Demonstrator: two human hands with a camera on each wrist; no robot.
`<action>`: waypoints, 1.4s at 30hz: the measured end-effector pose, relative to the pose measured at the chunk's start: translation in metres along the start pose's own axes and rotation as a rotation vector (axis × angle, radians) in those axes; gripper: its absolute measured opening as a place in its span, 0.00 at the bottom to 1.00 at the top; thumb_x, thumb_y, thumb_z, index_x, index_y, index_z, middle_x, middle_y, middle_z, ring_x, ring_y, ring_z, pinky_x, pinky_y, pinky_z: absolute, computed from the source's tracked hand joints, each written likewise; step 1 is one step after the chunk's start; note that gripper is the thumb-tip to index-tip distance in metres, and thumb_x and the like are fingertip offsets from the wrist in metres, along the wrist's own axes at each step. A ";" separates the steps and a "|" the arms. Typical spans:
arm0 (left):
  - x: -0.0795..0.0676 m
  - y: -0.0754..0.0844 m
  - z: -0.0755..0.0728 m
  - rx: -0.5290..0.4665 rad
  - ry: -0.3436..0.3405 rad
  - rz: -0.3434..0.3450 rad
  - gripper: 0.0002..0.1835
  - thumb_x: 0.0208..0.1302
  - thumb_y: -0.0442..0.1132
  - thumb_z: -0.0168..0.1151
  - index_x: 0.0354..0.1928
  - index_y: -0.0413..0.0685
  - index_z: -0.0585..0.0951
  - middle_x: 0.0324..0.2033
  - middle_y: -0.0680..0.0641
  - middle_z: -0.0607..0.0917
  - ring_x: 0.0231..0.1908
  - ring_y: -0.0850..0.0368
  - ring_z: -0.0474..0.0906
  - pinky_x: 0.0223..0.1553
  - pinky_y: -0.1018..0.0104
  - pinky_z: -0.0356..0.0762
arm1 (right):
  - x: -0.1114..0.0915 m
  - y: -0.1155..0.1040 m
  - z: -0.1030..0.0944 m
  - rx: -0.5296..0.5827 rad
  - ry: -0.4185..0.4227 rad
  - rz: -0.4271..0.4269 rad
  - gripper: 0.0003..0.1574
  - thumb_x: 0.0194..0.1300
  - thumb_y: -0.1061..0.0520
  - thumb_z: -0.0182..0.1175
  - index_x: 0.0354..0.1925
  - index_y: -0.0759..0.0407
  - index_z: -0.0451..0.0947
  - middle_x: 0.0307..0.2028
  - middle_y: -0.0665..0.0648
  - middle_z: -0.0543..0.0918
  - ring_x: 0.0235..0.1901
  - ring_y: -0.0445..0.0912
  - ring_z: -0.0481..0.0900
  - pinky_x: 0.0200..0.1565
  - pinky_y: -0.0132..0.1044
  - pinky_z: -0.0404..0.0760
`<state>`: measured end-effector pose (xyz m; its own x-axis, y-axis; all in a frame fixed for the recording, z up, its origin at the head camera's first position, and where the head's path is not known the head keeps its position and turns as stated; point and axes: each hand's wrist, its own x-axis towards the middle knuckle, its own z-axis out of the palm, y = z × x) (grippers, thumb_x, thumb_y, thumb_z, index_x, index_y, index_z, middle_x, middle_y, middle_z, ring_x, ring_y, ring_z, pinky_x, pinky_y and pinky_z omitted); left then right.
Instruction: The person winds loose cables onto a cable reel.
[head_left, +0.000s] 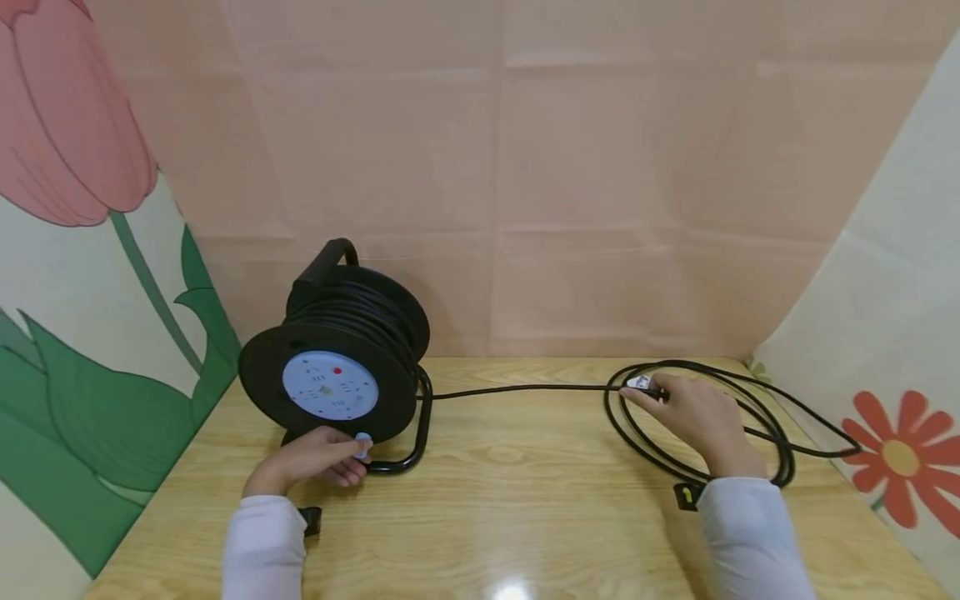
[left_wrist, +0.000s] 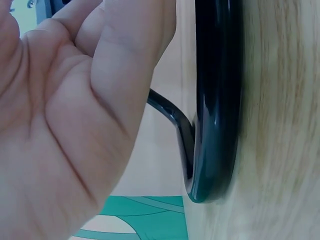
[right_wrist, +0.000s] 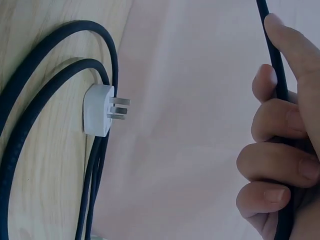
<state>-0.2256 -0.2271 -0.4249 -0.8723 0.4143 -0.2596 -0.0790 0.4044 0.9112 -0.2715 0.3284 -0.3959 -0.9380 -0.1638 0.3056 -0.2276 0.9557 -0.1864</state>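
Backdrop (head_left: 525, 208), pinkish-beige, creased, standing behind the table; flanked left by a panel (head_left: 63, 125) printed with a pink tulip and green leaves, and right by a pale panel (head_left: 900, 275) printed with a red flower. Tabletop (head_left: 510, 508), light wood grain. Cable reel (head_left: 337, 337), black, standing at the left of the table near the backdrop, wound with black cable; carry handle (head_left: 318, 271) at top. Coil (head_left: 786, 462) of black cable, loose loops, lying at the right of the table. Tubular frame (head_left: 393, 467), glossy black, beneath the reel and resting on the wood. Right hand (head_left: 705, 417), white sleeve, above the coil, fingers curled round a black cable length (right_wrist: 275, 55), which extends between reel and hand. Left hand (head_left: 318, 458), white sleeve, at the lower front of the reel, thumb and fingers narrowed on a knob; its palm fills much of the left wrist view. Socket face (head_left: 330, 385), round, light blue, set in the front of the reel. Plug (right_wrist: 98, 111), white, metal pins exposed, against the coil's loops and apart from the right fingers. Knob (head_left: 363, 444), light blue, low on the reel. Button (head_left: 337, 371), red, on the socket face.
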 end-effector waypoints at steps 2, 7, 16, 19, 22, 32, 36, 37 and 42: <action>0.001 -0.002 0.000 -0.014 -0.003 0.000 0.24 0.75 0.47 0.55 0.46 0.26 0.81 0.33 0.44 0.87 0.32 0.58 0.84 0.38 0.63 0.84 | -0.002 0.000 -0.001 -0.020 0.015 -0.009 0.38 0.63 0.20 0.52 0.35 0.51 0.81 0.14 0.49 0.69 0.14 0.45 0.64 0.14 0.39 0.59; -0.002 -0.007 -0.002 -0.013 0.009 0.004 0.24 0.74 0.46 0.56 0.45 0.25 0.82 0.32 0.44 0.87 0.32 0.59 0.84 0.37 0.63 0.84 | -0.008 0.007 -0.006 -0.040 0.061 0.013 0.34 0.62 0.20 0.54 0.31 0.47 0.80 0.15 0.46 0.67 0.15 0.45 0.63 0.15 0.39 0.57; -0.010 -0.016 -0.011 -0.006 0.065 0.001 0.23 0.74 0.46 0.56 0.44 0.25 0.82 0.33 0.44 0.87 0.32 0.57 0.84 0.37 0.62 0.85 | -0.019 0.040 -0.012 -0.013 0.201 0.042 0.27 0.60 0.27 0.64 0.28 0.47 0.80 0.16 0.45 0.72 0.14 0.45 0.64 0.16 0.39 0.57; -0.011 -0.018 -0.013 -0.013 0.076 0.003 0.24 0.74 0.46 0.57 0.45 0.25 0.81 0.34 0.42 0.87 0.33 0.57 0.85 0.38 0.62 0.85 | -0.018 0.044 -0.013 0.038 0.118 0.025 0.24 0.65 0.30 0.62 0.34 0.48 0.82 0.21 0.47 0.76 0.18 0.45 0.67 0.19 0.40 0.62; -0.012 -0.020 -0.015 -0.008 0.098 0.000 0.24 0.73 0.46 0.58 0.45 0.24 0.81 0.34 0.42 0.87 0.33 0.56 0.85 0.39 0.61 0.85 | -0.018 0.045 -0.013 0.110 -0.002 0.022 0.26 0.70 0.32 0.57 0.46 0.51 0.83 0.33 0.54 0.82 0.27 0.49 0.76 0.25 0.45 0.71; -0.028 -0.023 -0.024 0.077 0.202 -0.032 0.25 0.72 0.49 0.60 0.45 0.26 0.82 0.36 0.42 0.87 0.36 0.52 0.85 0.40 0.59 0.85 | -0.015 0.035 -0.011 0.134 -0.121 0.054 0.34 0.69 0.27 0.52 0.52 0.49 0.84 0.38 0.55 0.84 0.32 0.51 0.78 0.28 0.46 0.73; -0.033 -0.022 -0.027 0.120 0.249 -0.052 0.26 0.71 0.51 0.60 0.44 0.27 0.83 0.36 0.42 0.87 0.36 0.51 0.85 0.40 0.58 0.85 | -0.015 0.032 -0.010 0.158 -0.101 -0.022 0.34 0.74 0.33 0.51 0.58 0.57 0.81 0.51 0.64 0.84 0.46 0.63 0.81 0.41 0.61 0.77; -0.033 -0.021 -0.027 0.126 0.261 -0.060 0.26 0.71 0.51 0.61 0.44 0.27 0.83 0.36 0.42 0.87 0.36 0.51 0.85 0.40 0.58 0.85 | -0.015 0.031 -0.010 0.159 -0.100 -0.028 0.34 0.74 0.33 0.51 0.59 0.57 0.80 0.53 0.66 0.83 0.49 0.65 0.80 0.44 0.64 0.76; -0.035 -0.019 -0.028 0.146 0.307 -0.090 0.27 0.70 0.52 0.62 0.46 0.28 0.83 0.36 0.42 0.87 0.35 0.51 0.85 0.39 0.59 0.85 | -0.013 0.028 -0.009 0.114 -0.074 -0.050 0.32 0.73 0.32 0.52 0.57 0.53 0.82 0.50 0.62 0.85 0.45 0.62 0.82 0.42 0.62 0.77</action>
<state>-0.2067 -0.2723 -0.4242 -0.9711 0.1160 -0.2086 -0.1122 0.5496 0.8279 -0.2632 0.3595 -0.3962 -0.9404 -0.2323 0.2483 -0.2991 0.9125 -0.2791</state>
